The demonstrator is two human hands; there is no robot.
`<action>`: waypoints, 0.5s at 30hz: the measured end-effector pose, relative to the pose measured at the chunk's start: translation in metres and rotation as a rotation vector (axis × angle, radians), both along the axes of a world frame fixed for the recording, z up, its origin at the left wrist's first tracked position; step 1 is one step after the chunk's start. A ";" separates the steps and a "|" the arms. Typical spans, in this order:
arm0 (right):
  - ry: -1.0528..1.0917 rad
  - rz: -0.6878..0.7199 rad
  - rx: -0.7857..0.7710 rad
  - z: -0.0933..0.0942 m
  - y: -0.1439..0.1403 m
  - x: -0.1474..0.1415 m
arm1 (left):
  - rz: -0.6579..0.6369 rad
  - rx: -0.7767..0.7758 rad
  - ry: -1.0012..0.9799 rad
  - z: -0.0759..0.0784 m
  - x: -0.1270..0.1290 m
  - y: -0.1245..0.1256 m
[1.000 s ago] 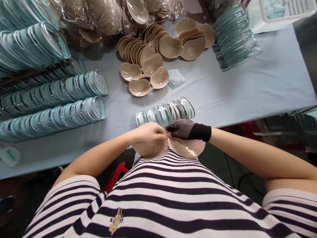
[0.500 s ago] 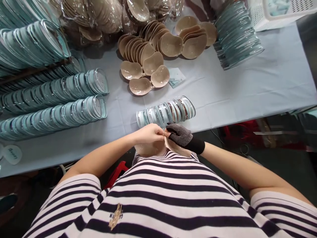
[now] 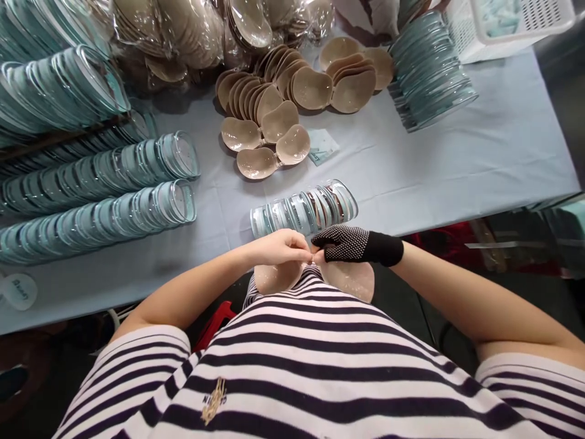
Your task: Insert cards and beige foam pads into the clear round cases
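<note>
Close to my striped shirt, both hands pinch a beige adhesive bra [image 3: 350, 279] near its middle, where the two cups meet. My bare left hand [image 3: 287, 247] is closed at the inner edge of the left cup. In a black glove with white dots and bare fingertips, my right hand [image 3: 340, 244] grips the right cup's inner edge. The clasp between them is mostly hidden by fingertips. Just beyond my hands, a short row of clear and pale-blue cases [image 3: 304, 210] lies on the table.
Beige bras [image 3: 274, 152] lie in overlapping stacks on the grey-blue table [image 3: 402, 183], beside a small card [image 3: 322, 146]. Long rows of cases [image 3: 95, 213] fill the left side. Bagged bras [image 3: 183, 30] are at the back. A case stack [image 3: 432, 70] and white basket [image 3: 516, 36] stand right.
The right cup has swung outward and now hangs flat and spread beside the left one. My right hand has moved slightly right, its glove turned more level.
</note>
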State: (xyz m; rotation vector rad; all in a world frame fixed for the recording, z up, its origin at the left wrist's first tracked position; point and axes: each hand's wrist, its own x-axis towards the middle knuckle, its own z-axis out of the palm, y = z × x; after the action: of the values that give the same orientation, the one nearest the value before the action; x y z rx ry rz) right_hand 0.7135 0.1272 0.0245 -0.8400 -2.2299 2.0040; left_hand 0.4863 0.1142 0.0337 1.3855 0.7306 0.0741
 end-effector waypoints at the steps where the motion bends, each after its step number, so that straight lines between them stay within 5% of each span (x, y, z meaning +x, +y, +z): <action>1: 0.017 -0.024 -0.022 0.001 -0.003 -0.001 | 0.008 0.019 -0.012 0.001 0.000 -0.002; 5: 0.084 -0.082 0.033 -0.002 -0.010 -0.006 | 0.066 0.011 -0.098 -0.010 0.005 -0.008; 10: 0.075 -0.131 0.111 -0.012 0.005 0.004 | 0.268 -0.282 -0.143 -0.045 0.005 -0.017; 12: 0.073 -0.117 0.169 -0.009 0.016 0.014 | 0.197 -0.403 -0.081 -0.054 -0.010 -0.022; 15: 0.089 0.024 0.303 0.008 0.029 0.020 | -0.075 -0.513 0.050 -0.056 -0.043 -0.026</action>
State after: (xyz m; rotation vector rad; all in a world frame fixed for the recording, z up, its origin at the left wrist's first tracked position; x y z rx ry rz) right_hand 0.7339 0.1564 0.0327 -0.6810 -2.4155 1.6146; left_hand 0.4429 0.0881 -0.0221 0.9244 0.6789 -0.1965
